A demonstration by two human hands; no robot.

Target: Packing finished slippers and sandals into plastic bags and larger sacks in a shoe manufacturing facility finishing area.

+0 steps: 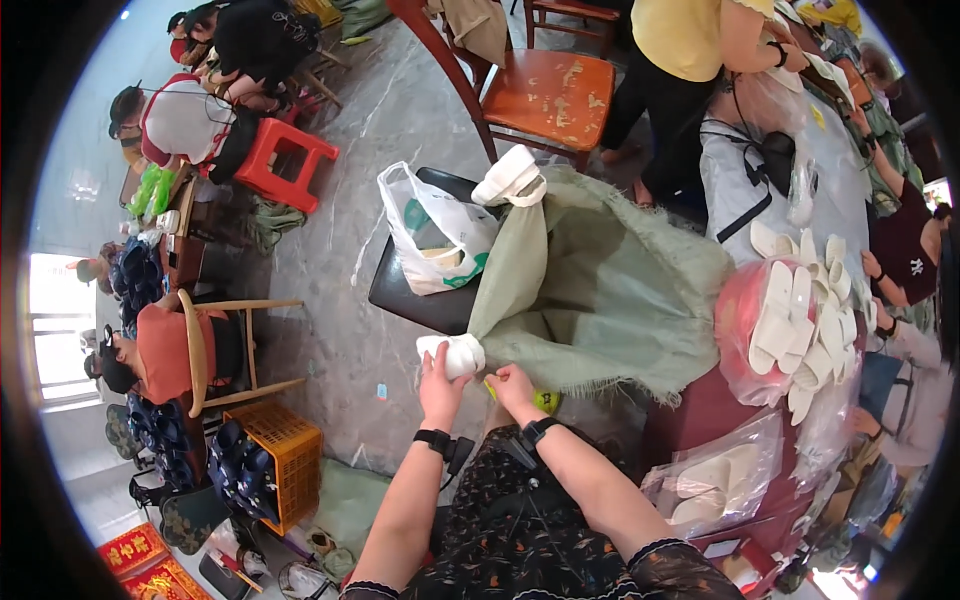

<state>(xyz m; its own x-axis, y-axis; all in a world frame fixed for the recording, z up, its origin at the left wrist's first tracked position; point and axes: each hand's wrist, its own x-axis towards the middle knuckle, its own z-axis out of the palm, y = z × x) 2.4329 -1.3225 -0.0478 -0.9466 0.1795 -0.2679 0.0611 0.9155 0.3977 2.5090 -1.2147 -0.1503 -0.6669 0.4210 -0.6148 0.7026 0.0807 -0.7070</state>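
My left hand (441,388) is closed around a white slipper-like thing (452,354) that sits at the near left corner of a pale green woven sack (600,340). Just to its right, my right hand (514,388) is pinched by the sack's near rim; what its fingers hold, if anything, is hidden. The sack gapes wide, with frayed edges. At its far left corner sits another white slipper-like thing (512,178). A white plastic bag (436,235) stands left of the sack on a black seat (395,287).
White slippers (783,318) are heaped on the right-hand table, some over a pink bag (735,340). Bagged slippers (710,480) lie nearer. A wooden chair (550,95) stands ahead, a red stool (285,160) and orange crate (290,465) left. Several people work around.
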